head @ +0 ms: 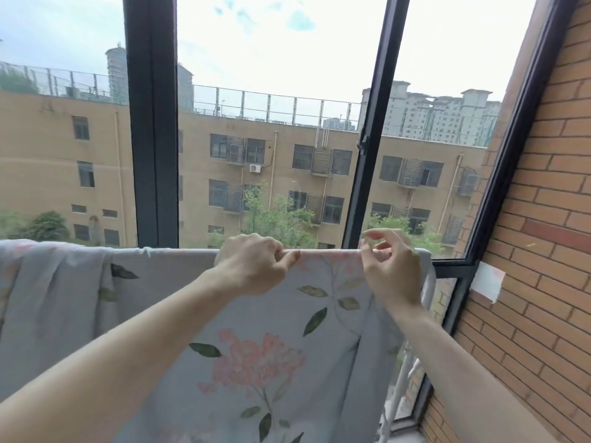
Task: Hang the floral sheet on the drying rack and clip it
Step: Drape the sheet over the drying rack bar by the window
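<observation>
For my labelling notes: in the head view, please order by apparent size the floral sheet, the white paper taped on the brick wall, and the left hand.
1. Grey floral cotton sheet, by far the largest.
2. Left hand, gripping the sheet's top edge; nearness to the camera enlarges it.
3. White paper rectangle on the brick wall.

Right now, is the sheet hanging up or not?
Hanging: the sheet drapes over the rack's top bar, left hand pinching it.
</observation>
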`<act>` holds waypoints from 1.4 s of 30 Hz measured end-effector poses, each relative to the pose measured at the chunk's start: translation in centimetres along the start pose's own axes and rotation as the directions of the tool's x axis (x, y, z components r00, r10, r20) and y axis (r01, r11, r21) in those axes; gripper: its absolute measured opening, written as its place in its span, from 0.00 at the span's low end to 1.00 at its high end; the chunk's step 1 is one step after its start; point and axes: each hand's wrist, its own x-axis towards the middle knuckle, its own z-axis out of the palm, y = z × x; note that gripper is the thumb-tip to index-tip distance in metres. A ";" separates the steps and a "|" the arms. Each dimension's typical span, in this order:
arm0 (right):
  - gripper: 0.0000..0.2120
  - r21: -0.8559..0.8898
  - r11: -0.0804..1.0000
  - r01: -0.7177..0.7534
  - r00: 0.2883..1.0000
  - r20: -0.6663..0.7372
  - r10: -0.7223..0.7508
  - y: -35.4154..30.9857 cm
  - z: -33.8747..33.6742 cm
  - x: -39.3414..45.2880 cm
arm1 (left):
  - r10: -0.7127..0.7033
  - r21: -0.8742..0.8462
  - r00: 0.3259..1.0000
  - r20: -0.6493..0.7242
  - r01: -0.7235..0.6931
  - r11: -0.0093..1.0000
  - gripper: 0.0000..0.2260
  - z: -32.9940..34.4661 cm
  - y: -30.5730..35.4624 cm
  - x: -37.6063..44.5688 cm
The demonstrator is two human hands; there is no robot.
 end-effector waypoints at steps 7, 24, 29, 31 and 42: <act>0.26 -0.055 0.963 -0.263 0.964 0.028 0.265 8.3 -4.5 -4.1 | -0.093 0.084 0.996 -0.013 0.094 0.992 0.29 0.3 1.4 0.2; 0.07 0.213 0.906 -0.365 0.931 0.096 0.352 10.2 -4.6 -3.0 | -0.167 0.107 0.981 0.097 0.157 0.982 0.31 -0.3 1.5 0.5; 0.06 0.259 0.915 -0.308 0.944 -0.038 0.328 8.4 -6.2 2.9 | -0.196 0.098 0.969 0.152 0.183 0.978 0.31 -0.4 1.5 0.7; 0.06 0.228 0.930 -0.289 0.945 -0.088 0.315 8.3 -6.3 6.7 | -0.220 0.088 0.956 0.194 0.206 0.974 0.31 -0.6 1.3 0.9; 0.14 -0.304 0.825 -0.476 0.846 0.096 0.524 13.3 -4.4 15.1 | -0.370 0.114 0.875 0.312 0.352 0.929 0.34 -0.8 1.4 1.9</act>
